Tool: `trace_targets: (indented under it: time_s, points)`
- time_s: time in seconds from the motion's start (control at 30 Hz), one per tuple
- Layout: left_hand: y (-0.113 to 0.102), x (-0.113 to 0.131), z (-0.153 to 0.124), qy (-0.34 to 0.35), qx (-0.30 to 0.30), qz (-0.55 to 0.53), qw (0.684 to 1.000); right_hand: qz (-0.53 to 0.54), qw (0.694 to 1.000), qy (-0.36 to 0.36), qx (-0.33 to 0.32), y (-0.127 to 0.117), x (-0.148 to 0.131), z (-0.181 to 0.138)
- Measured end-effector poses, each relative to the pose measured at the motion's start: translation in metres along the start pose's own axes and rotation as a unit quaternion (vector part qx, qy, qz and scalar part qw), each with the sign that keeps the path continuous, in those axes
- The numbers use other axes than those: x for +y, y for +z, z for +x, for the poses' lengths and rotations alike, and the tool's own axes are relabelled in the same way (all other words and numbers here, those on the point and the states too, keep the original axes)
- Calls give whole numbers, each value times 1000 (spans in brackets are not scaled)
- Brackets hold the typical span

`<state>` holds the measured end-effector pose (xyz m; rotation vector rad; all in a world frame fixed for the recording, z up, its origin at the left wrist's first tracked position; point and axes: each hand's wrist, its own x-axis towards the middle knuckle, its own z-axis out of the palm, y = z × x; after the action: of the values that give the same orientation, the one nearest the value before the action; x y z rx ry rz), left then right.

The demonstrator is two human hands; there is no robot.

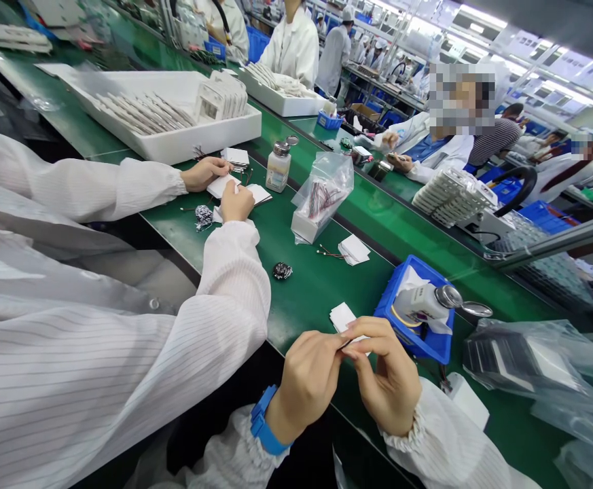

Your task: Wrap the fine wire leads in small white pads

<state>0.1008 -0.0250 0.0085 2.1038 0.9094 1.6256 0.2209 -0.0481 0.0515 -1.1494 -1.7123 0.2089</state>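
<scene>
My left hand (309, 380), with a blue strap round its wrist, and my right hand (390, 377) meet at the fingertips near the front edge of the green bench. Between them they pinch a small dark strip (346, 343), mostly covered by the fingers, so its kind cannot be made out. Just behind the fingertips lie flat white packs (342, 315), partly hidden by my right hand. A blue bin (388, 299) beyond my right hand holds a dispenser bottle (421, 303), which leans over on white tissue and has its metal lid up.
To the left, a co-worker's hands (238, 202) handle white packs. More wired packs (354, 250), a bagged box (321, 200), a dark crumpled ball (282, 271) and another bottle (278, 167) stand about the bench (306, 292). Plastic-wrapped dark sheets (520, 360) lie at right.
</scene>
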Motion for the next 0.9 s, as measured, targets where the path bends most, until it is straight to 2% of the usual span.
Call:
trace_targets:
  time_s: [0.33, 0.53, 0.9]
  points:
    - [2, 0, 0, -5, 9, -38, 999, 0, 1000, 14, -5, 1, 4, -2]
    - [2, -4, -1, -20, 18, -47, 999, 24, 1000, -4, -18, -1, 5, 0]
    - [5, -6, -2, 14, 30, -24, 999, 20, 1000, -4, -13, 2, 5, -1]
